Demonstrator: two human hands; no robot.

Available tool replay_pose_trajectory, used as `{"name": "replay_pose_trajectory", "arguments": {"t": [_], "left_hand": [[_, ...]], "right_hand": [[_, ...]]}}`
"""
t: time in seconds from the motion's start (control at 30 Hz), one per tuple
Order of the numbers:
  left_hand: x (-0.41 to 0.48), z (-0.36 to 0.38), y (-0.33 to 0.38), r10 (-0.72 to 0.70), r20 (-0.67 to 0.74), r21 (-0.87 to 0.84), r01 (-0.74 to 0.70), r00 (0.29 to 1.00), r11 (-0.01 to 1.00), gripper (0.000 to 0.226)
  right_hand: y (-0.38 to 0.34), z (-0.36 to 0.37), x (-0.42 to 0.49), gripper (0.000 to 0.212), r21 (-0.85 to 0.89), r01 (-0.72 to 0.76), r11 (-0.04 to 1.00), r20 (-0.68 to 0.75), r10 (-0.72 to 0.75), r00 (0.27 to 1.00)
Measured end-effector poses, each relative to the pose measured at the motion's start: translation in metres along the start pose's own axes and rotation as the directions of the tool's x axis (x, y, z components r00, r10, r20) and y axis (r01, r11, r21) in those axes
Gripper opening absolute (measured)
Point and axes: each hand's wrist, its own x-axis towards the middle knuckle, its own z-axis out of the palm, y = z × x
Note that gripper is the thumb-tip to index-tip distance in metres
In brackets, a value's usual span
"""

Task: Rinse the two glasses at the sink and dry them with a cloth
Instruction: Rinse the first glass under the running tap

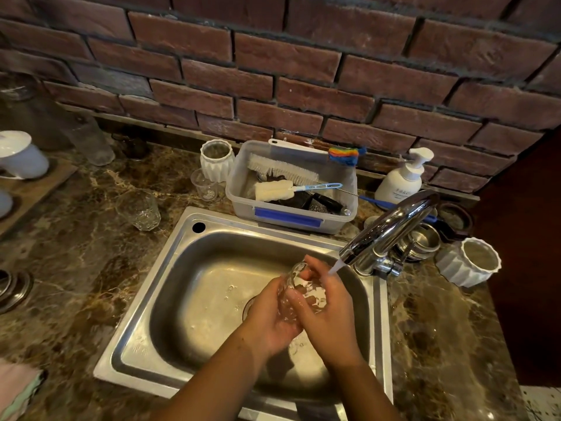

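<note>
Your two hands meet over the steel sink (170, 278), at about five o'clock in the view. Your left hand (270, 317) cups a clear glass (299, 287) from below and your right hand (328, 317) wraps it from the other side, fingers curled close around it. The glass is tilted, mouth toward eleven o'clock, wet and faceted. Water (335, 266) runs from the curved chrome tap (391, 226) at three o'clock and lands on your right hand's knuckles.

The second glass (140, 209), ribbed and clear, stands upright on the brown marbled counter (76, 253) at ten o'clock, just beyond the sink's left rear corner. A folded cloth (18, 390), pale pink and green, lies at the counter's edge at eight o'clock.

At twelve o'clock a translucent plastic tub (291, 208) with brushes overhangs the sink's back rim. The basin's left half is bare brushed steel, and the counter left of the sink is open. A white fluted cup (469, 262) sits near the tap at three o'clock.
</note>
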Motion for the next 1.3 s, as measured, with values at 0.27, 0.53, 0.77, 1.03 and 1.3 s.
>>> {"name": "replay_pose_trajectory", "arguments": {"t": [0.27, 0.53, 0.77, 1.03, 1.3], "left_hand": [[0.007, 0.002, 0.004, 0.029, -0.027, -0.022, -0.03, 0.999, 0.999, 0.036], [0.009, 0.007, 0.001, -0.028, -0.015, -0.118, 0.026, 1.0, 0.993, 0.034], [0.008, 0.01, -0.008, -0.058, 0.054, -0.182, 0.067, 0.997, 0.981, 0.038], [0.01, 0.012, -0.004, -0.007, 0.039, -0.037, 0.008, 0.999, 0.999, 0.034], [0.019, -0.001, -0.003, 0.073, -0.02, 0.006, -0.073, 0.997, 0.997, 0.054]], "right_hand": [[-0.004, -0.016, 0.014, 0.083, -0.41, 0.12, 0.904, 0.242, -0.019, 0.97], [-0.002, 0.006, 0.002, 0.057, -0.028, 0.004, 1.0, -0.068, -0.006, 0.998], [-0.004, 0.005, 0.01, 0.088, 0.144, -0.102, 0.984, -0.072, 0.113, 0.991], [0.004, 0.001, 0.006, 0.08, 0.146, -0.185, 0.972, -0.025, 0.19, 0.981], [-0.001, 0.001, 0.009, 0.093, 0.043, -0.158, 0.986, 0.071, 0.155, 0.985]]}}
